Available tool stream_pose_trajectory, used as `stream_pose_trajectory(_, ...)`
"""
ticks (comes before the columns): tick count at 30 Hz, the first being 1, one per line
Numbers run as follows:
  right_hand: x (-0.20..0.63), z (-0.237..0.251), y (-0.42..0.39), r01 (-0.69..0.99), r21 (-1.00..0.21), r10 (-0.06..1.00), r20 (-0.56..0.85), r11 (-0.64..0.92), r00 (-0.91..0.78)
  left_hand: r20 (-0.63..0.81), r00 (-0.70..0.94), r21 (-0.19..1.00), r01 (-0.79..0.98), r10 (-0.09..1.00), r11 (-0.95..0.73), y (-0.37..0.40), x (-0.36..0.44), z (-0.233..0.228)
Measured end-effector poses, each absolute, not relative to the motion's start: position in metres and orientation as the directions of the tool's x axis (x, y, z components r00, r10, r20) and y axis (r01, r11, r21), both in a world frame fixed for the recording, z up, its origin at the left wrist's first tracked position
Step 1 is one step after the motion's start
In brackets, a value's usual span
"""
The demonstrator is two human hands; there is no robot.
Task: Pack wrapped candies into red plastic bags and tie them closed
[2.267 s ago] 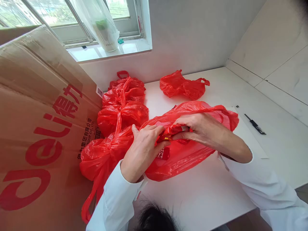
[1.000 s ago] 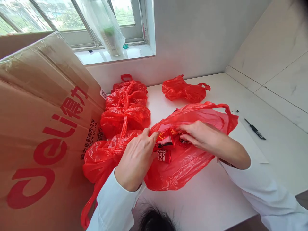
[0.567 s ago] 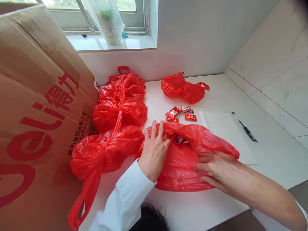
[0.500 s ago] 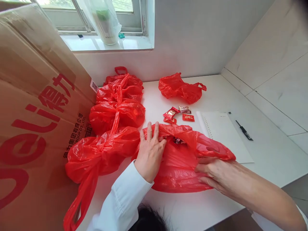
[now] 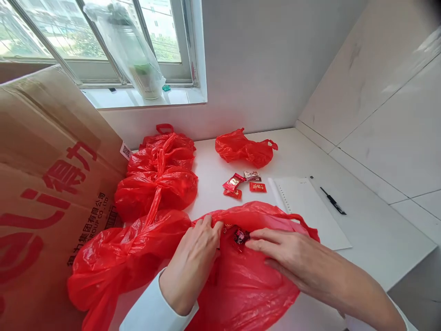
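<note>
A red plastic bag (image 5: 255,280) lies spread on the table in front of me, its mouth gaping. My left hand (image 5: 195,259) has its fingers bent over the bag's left edge, gripping the plastic. Within the mouth sits a dark, shiny wrapped candy (image 5: 240,236), with other wrapped pieces partly hidden beside it. My right hand (image 5: 287,253) reaches over the bag from the right, fingers stretched out and fingertips at the candy's right side. Just beyond the bag are a red wrapped candy (image 5: 234,182), a flat red packet (image 5: 257,187) and a brown-and-white packet (image 5: 252,175).
Several tied red bags (image 5: 156,193) stand in a row at left, beside a large cardboard box (image 5: 58,184). Another red bag (image 5: 246,148) lies near the wall. At right are a notebook (image 5: 310,207) and a black pen (image 5: 333,201). A bagged cup (image 5: 148,82) stands on the windowsill.
My right hand has come out from the bag's right side and moved left to the candy. My left hand's spread fingers have curled onto the bag's edge. The view has tilted up.
</note>
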State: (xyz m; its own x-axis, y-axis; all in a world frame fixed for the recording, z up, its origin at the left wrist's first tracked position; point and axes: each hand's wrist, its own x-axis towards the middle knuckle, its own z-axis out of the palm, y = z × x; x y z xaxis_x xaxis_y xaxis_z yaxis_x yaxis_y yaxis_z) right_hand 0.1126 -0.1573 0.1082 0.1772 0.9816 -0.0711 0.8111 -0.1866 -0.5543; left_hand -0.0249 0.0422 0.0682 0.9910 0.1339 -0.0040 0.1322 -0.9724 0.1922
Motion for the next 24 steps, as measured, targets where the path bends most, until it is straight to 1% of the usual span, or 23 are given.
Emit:
stream_pose_trajectory(1, 0.116, 0.117, -0.157, 0.780, -0.612, 0.984, 0.012, -0.132, 0.177, -0.005, 0.991, 0.187, 0.131, 0.133, -0.973, 0.045, -0.027, 0.067)
stream_pose_trajectory(2, 0.121, 0.125, -0.157, 0.738, -0.670, 0.969, 0.119, -0.082, 0.216, -0.013, 0.991, 0.177, 0.133, 0.133, -0.975, 0.047, -0.028, 0.067)
stream_pose_trajectory(3, 0.128, 0.133, -0.157, 0.693, -0.719, 0.924, 0.232, -0.048, 0.305, -0.014, 0.990, 0.168, 0.140, 0.139, -0.976, 0.049, -0.028, 0.068)
stream_pose_trajectory(4, 0.136, 0.139, -0.156, 0.652, -0.757, 0.838, 0.332, -0.037, 0.433, -0.012, 0.989, 0.160, 0.148, 0.148, -0.976, 0.050, -0.028, 0.071)
stream_pose_trajectory(5, 0.147, 0.142, -0.154, 0.623, -0.781, 0.718, 0.406, -0.048, 0.565, -0.011, 0.987, 0.153, 0.158, 0.158, -0.976, 0.050, -0.027, 0.074)
stream_pose_trajectory(6, 0.160, 0.142, -0.151, 0.608, -0.788, 0.598, 0.444, -0.093, 0.667, -0.021, 0.986, 0.150, 0.164, 0.163, -0.975, 0.050, -0.024, 0.078)
stream_pose_trajectory(7, 0.173, 0.139, -0.146, 0.600, -0.785, 0.515, 0.454, -0.156, 0.727, -0.037, 0.986, 0.152, 0.166, 0.162, -0.974, 0.050, -0.022, 0.083)
stream_pose_trajectory(8, 0.187, 0.131, -0.139, 0.621, -0.746, 0.504, 0.451, -0.239, 0.736, -0.052, 0.986, 0.159, 0.165, 0.158, -0.973, 0.049, -0.018, 0.088)
stream_pose_trajectory(9, 0.200, 0.120, -0.131, 0.647, -0.670, 0.590, 0.371, -0.365, 0.717, -0.077, 0.986, 0.177, 0.160, 0.148, -0.971, 0.048, -0.015, 0.092)
stream_pose_trajectory(11, 0.219, 0.091, -0.116, 0.677, -0.581, 0.723, 0.206, -0.452, 0.660, -0.084, 0.986, 0.201, 0.156, 0.142, -0.967, 0.047, -0.009, 0.100)
stream_pose_trajectory(12, 0.223, 0.076, -0.109, 0.692, -0.537, 0.754, 0.147, -0.482, 0.640, -0.080, 0.987, 0.205, 0.154, 0.141, -0.967, 0.047, -0.007, 0.103)
stream_pose_trajectory(15, 0.221, 0.042, -0.098, 0.717, -0.450, 0.777, 0.075, -0.532, 0.625, -0.036, 0.991, 0.197, 0.136, 0.131, -0.971, 0.046, -0.005, 0.108)
stream_pose_trajectory(17, 0.213, 0.035, -0.096, 0.732, -0.408, 0.784, 0.060, -0.546, 0.618, 0.004, 0.992, 0.188, 0.123, 0.126, -0.974, 0.046, -0.006, 0.108)
stream_pose_trajectory(20, 0.202, 0.046, -0.098, 0.754, -0.367, 0.803, 0.032, -0.544, 0.595, 0.034, 0.990, 0.158, 0.132, 0.139, -0.979, 0.046, -0.007, 0.109)
stream_pose_trajectory(22, 0.200, 0.064, -0.102, 0.766, -0.352, 0.813, 0.024, -0.537, 0.582, 0.021, 0.988, 0.134, 0.148, 0.152, -0.980, 0.046, -0.008, 0.109)
stream_pose_trajectory(24, 0.201, 0.086, -0.114, 0.796, -0.348, 0.845, 0.019, -0.495, 0.534, -0.004, 0.988, 0.122, 0.157, 0.158, -0.980, 0.046, -0.009, 0.110)
